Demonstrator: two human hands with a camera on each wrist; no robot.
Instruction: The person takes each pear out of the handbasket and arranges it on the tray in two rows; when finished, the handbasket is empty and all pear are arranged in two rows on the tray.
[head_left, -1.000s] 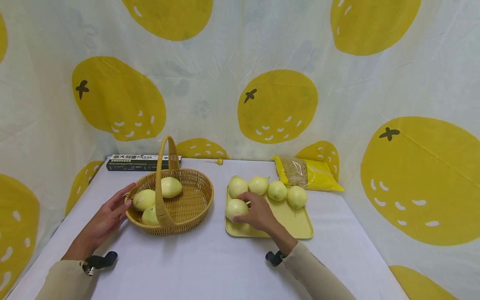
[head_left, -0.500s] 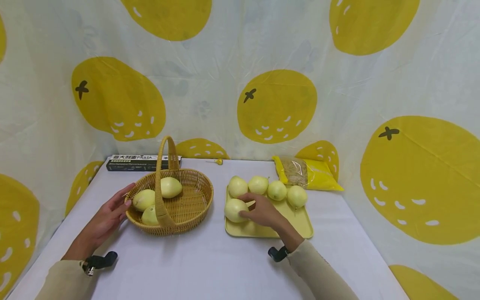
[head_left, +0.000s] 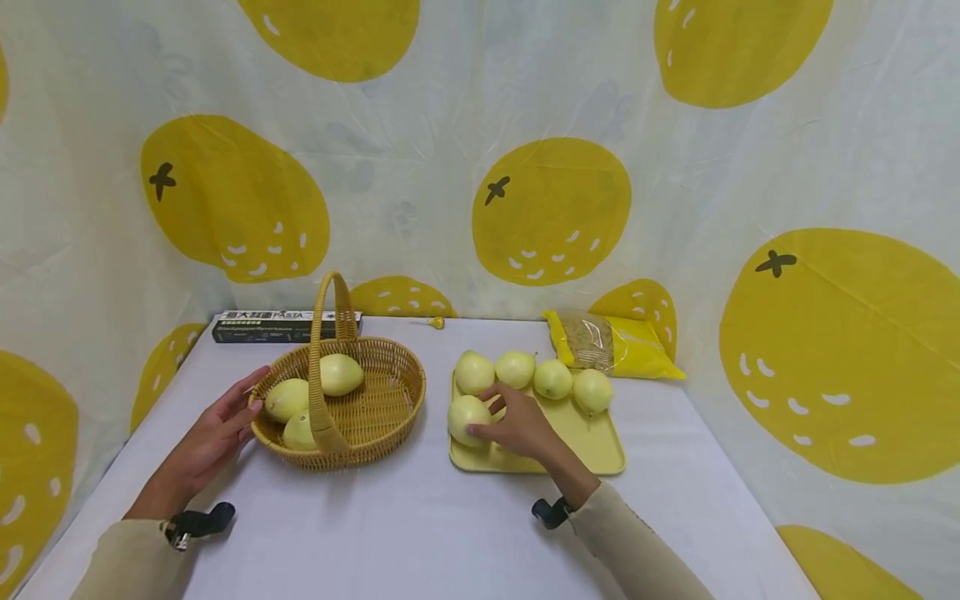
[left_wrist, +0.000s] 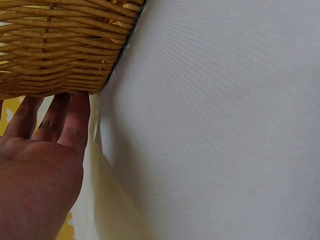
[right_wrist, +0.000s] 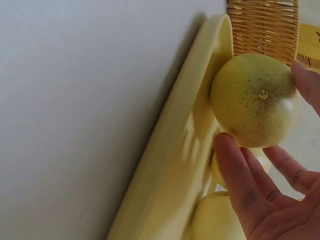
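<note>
My right hand (head_left: 521,425) has its thumb and fingers around a round pale-yellow pear (head_left: 467,418) at the left front of a light-yellow tray (head_left: 592,446). In the right wrist view, this pear (right_wrist: 257,102) shows a small stem spot with dark speckles, and fingertips (right_wrist: 226,142) meet its edge. On the left stands an oval wicker basket (head_left: 411,417) with a tall handle and three pears (head_left: 341,375) in its left part. My left hand (head_left: 217,433) rests at the basket's left rim. Nearly straight fingers (left_wrist: 75,120) touch its woven side in the left wrist view.
Several more pears (head_left: 553,380) line the tray's back edge. Behind the basket lies a dark pasta box (head_left: 255,327). A yellow food packet (head_left: 615,346) lies behind the tray, and a small yellow item (head_left: 437,322) is near the back. Patterned cloth (head_left: 420,167) hangs behind the table.
The right thumb drew back from the front of the pear, then came onto it again. That pear has shifted slightly left on the tray. My left hand and the basket stay put.
</note>
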